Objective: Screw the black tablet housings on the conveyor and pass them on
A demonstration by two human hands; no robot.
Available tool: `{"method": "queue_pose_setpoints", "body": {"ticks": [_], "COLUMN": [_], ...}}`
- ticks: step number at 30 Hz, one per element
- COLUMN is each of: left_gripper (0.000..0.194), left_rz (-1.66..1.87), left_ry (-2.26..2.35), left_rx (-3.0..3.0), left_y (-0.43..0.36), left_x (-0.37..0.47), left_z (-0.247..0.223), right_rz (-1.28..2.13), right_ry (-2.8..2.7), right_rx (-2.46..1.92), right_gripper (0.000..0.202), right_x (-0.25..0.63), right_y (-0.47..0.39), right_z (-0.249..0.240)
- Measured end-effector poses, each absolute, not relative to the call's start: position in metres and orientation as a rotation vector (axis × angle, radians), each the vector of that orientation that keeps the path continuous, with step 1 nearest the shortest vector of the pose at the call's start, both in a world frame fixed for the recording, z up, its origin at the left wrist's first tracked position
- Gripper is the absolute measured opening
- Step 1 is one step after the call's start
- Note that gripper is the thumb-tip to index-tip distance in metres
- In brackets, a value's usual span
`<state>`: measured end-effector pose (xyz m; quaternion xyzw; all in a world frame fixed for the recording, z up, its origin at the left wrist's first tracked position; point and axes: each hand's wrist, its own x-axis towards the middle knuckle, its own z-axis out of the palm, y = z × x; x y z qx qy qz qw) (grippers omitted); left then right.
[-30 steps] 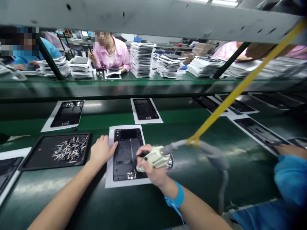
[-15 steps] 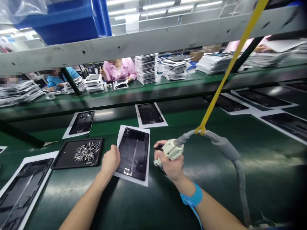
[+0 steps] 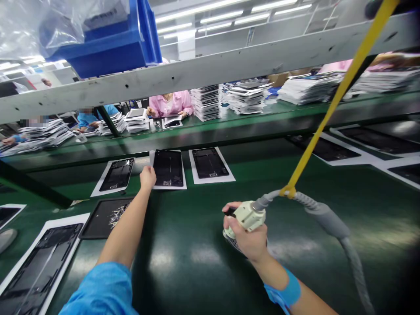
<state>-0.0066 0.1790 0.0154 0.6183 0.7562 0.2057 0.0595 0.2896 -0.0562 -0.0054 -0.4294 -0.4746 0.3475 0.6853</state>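
Note:
My left hand point(image 3: 148, 177) is closed on the left edge of a black tablet housing point(image 3: 168, 169) with white paper beneath it, at the far side of the green work surface point(image 3: 183, 280). Similar housings on paper lie on either side, one on the left point(image 3: 117, 175) and one on the right point(image 3: 210, 162). My right hand point(image 3: 246, 232) grips a cream-coloured handheld tool point(image 3: 250, 216) with a grey cable, above the surface. A blue band point(image 3: 288, 288) circles my right wrist.
A black tray point(image 3: 100, 218) of small parts is partly behind my left forearm. A yellow strap point(image 3: 337, 98) holds up the cable point(image 3: 328, 218). A white beam point(image 3: 197, 65) crosses above, carrying a blue bin point(image 3: 108, 54). People sit beyond, among paper stacks point(image 3: 206, 103).
My left hand has moved forward with the housing and paper, from the middle to the far side between two others. My right hand and the tool appear slightly lower and farther right.

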Motion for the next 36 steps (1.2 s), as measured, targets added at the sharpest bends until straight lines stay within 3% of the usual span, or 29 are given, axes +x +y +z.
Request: {"method": "queue_pose_setpoints", "body": {"ticks": [5,10,16,27,36], "left_gripper": [0.041,0.032,0.048,0.025,0.033], "left_rz": [0.414,-0.006,-0.347,-0.550,-0.297], "left_ry": [2.258,2.193,2.213,2.184,2.214], "left_rx": [1.992,2.106,2.126,2.340,2.580], "left_y": [0.197,0.175,0.156,0.154,0.138], "left_x": [-0.054,-0.153,-0.225,-0.229,-0.164], "left_z": [0.009,0.031,0.042,0.039,0.085], "right_rz": [0.782,0.843,0.855,0.834,0.769], "right_ry": [-1.054,-1.052,-1.022,-1.024,-1.057], "right_rx": [-0.998,-1.027,-1.056,-1.101,-1.025], "right_gripper": [0.022,0.024,0.026,0.032,0.024], "right_x": [0.293,0.293,0.294,0.295,0.293], "right_y": [-0.057,-0.059,-0.059,-0.055,-0.051], "right_z": [-0.006,-0.007,-0.010,-0.010,-0.001]}}
